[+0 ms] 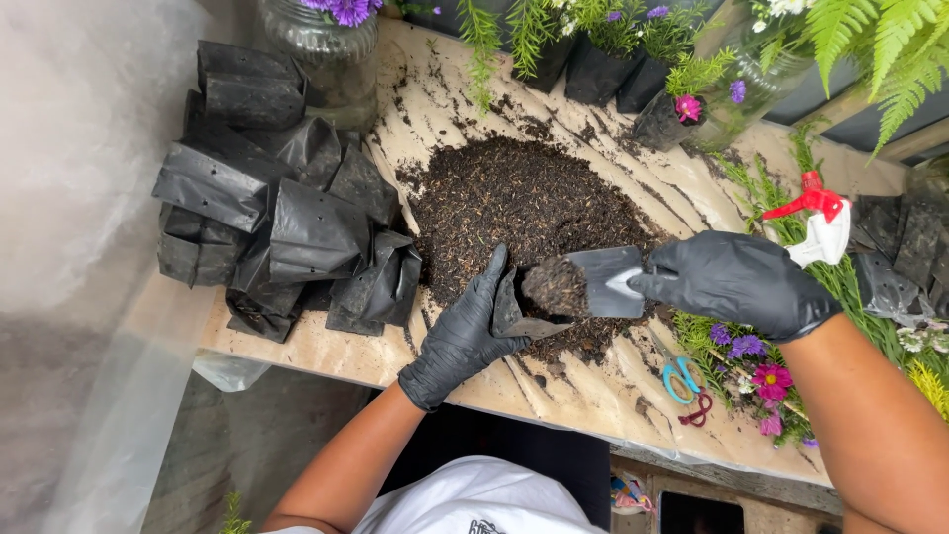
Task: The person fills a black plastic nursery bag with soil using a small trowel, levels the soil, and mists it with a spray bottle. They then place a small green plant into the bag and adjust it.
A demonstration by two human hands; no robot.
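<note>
A pale wooden table [593, 396] fills the frame. A dark soil heap [514, 198] lies at centre, empty black grow bags [277, 218] at left, blue-handled scissors [680, 378] and cut flowers [756, 371] at lower right.

Both hands wear black disposable gloves of thin, slightly glossy material that creases over the knuckles and fingers. The left hand [463, 336] has its glove ending in a gathered cuff at the wrist; the right hand [739, 280] has a glove cuff that ends just past the wrist. Both forearms are bare above the cuffs. A white garment with a small dark print covers the torso.
</note>
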